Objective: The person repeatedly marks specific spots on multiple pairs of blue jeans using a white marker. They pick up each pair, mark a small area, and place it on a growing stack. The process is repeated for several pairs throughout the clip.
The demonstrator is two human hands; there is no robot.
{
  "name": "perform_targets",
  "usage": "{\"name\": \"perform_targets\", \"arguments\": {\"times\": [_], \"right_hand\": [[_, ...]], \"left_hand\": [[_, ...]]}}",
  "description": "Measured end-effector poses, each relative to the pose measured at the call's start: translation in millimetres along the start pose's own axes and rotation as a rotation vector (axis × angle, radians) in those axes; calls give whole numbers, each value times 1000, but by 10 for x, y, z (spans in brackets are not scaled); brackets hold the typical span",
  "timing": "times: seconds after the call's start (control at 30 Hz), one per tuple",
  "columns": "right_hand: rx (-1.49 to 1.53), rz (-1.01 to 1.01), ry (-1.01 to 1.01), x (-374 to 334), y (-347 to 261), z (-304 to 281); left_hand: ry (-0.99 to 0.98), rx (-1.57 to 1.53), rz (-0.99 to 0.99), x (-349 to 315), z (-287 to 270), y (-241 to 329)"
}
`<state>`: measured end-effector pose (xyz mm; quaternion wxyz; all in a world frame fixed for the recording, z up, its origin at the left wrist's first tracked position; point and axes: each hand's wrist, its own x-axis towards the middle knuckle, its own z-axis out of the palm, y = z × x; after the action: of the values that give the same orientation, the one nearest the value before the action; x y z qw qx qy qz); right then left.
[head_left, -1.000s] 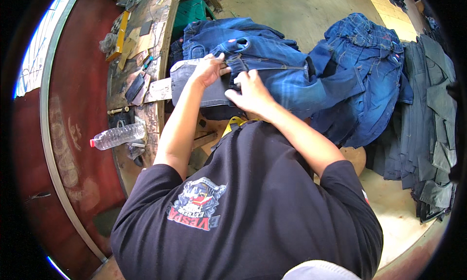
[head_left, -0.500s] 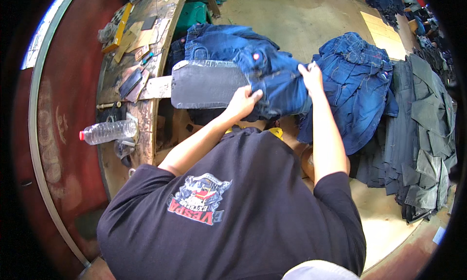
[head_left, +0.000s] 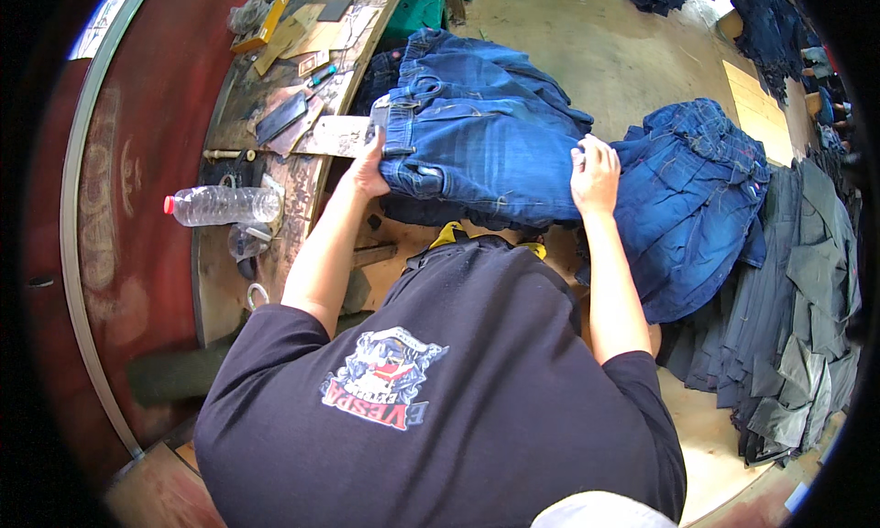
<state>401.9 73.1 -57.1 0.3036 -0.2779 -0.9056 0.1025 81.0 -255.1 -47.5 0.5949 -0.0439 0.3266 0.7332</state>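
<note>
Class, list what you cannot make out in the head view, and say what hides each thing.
Head view:
Left hand: most fingers hidden behind the denim garment.
Pale board: right end covered by the garment.
Green object: left side blocked by the workbench.
Yellow item: lower part behind the black shirt.
Upper-right clutter: cut off by the dark rim.

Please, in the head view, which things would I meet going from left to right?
Clear plastic bottle with red cap, left hand, blue denim garment, right hand, crumpled blue denim heap, draped grey fabric pile.
</note>
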Motion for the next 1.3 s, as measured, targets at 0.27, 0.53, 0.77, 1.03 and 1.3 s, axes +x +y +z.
{"name": "perform_targets", "arguments": {"times": [0.27,0.53,0.77,1.03,1.3], "right_hand": [[59,68,26,-13,-61,24],[-4,87,71,-20,-259,34],[6,142,4,104,-146,148],[350,184,102,135,-955,23],[338,48,-91,-143,-1626,433]], "left_hand": [[231,868,-388,-246,69,316],[546,1807,1218,183,1123,6],[309,2322,833,1095,849,-482],[-302,2327,-422,1864,1538,29],[-496,2024,81,2417,1133,187]]}}
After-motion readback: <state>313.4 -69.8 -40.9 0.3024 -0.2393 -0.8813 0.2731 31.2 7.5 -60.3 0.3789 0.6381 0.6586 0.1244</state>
